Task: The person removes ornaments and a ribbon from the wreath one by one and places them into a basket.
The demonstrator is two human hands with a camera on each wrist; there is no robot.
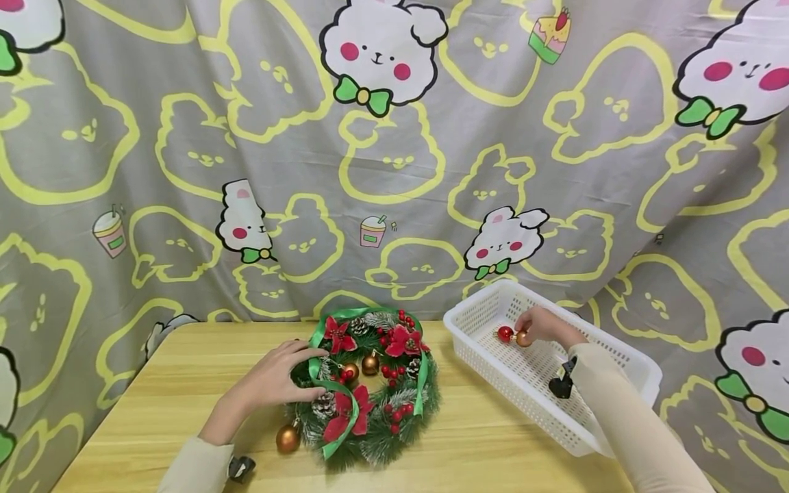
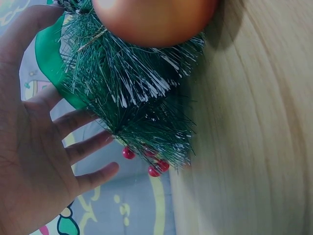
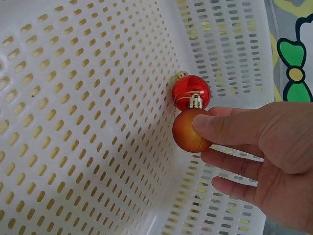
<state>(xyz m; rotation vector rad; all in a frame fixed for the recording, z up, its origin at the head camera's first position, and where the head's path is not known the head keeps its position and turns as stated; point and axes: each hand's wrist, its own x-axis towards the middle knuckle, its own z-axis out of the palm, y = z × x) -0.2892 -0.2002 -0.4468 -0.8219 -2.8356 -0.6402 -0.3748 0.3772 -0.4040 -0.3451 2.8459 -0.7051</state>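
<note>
A Christmas wreath (image 1: pixel 385 445) lies on the table, with red poinsettias, berries, pine cones and a green ribbon (image 1: pixel 422 383). At its left side is my left hand (image 1: pixel 277 376), fingers spread and fairly straight, thumb and fingertips against the greenery and ribbon. A copper-coloured bauble (image 1: pixel 287 439) hangs at the wreath's front-left edge. Two more baubles, one of them this copper one (image 1: pixel 370 363), show in its centre. Inside the white basket, my right hand (image 1: pixel 545 325) pinches an orange-gold bauble (image 3: pixel 188 133) between thumb and fingers. Right beside that, a shiny red bauble (image 3: pixel 198 88) rests in the basket.
The white perforated basket (image 1: pixel 493 373) stands at the right of the wooden table (image 1: pixel 166 383), its walls around my right hand. A grey patterned curtain (image 1: pixel 296 171) hangs behind the table. Black wrist cameras sit on both wrists.
</note>
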